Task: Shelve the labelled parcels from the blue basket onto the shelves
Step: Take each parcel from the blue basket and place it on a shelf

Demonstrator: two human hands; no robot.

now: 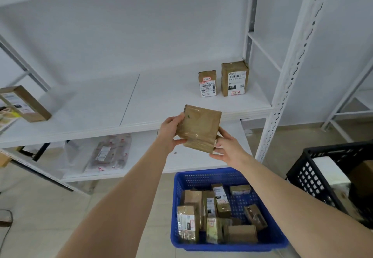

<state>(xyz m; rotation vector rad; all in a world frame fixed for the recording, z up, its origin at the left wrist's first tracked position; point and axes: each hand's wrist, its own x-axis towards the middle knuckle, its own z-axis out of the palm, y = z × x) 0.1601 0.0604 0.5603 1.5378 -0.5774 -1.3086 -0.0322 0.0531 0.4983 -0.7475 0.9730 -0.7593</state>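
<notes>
Far-left box (26,104): lying askew at the left end of the middle shelf (96,114), label up, well apart from the hands.
Soft bag (110,151): flat on the lower shelf (191,160), clear plastic, floppy by the look of it.
Left hand (171,133): clamped on the left edge of the held parcel, thumb at the near lower corner, fingers wrapped over the top left and out of sight behind; forearm stretched forward and up.
Held parcel (199,128): in the air between both hands, just in front of the middle shelf's front edge and above the blue basket; plain taped face toward the camera, label not visible.
Handling: probably light, since carried at full reach; stiff cardboard, so likely safe to squeeze at the edges; glossy tape all over, possibly slick, so better taken on opposite edges or corners than on the flat face.
Right hand (227,149): gripping the lower right corner, fingers up the right edge, thumb at the underside; arm extended.
Shelved parcels: small one (207,83) and taller one (234,78) upright, just beside each other at the right of the middle shelf, labels forward.
Blue basket (210,174): on the floor below the hands, several parcels (218,217) left inside.
Black crate (314,169): on the floor right of the basket.
</notes>
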